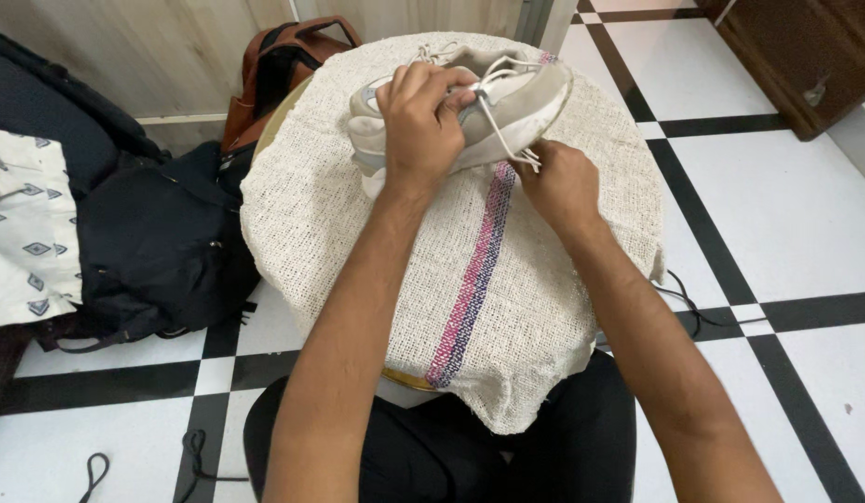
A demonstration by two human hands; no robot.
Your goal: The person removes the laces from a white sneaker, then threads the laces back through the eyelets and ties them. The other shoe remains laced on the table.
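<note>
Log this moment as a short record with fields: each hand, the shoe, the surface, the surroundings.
left hand: grips the pale sneaker from above, tilted on its side
right hand: pinches the white lace, pulled taut from the sneaker
surface: round table under an off-white woven cloth with a pink-purple stripe
floor: black-and-white tiles
left side: brown backpack, dark bag
</note>
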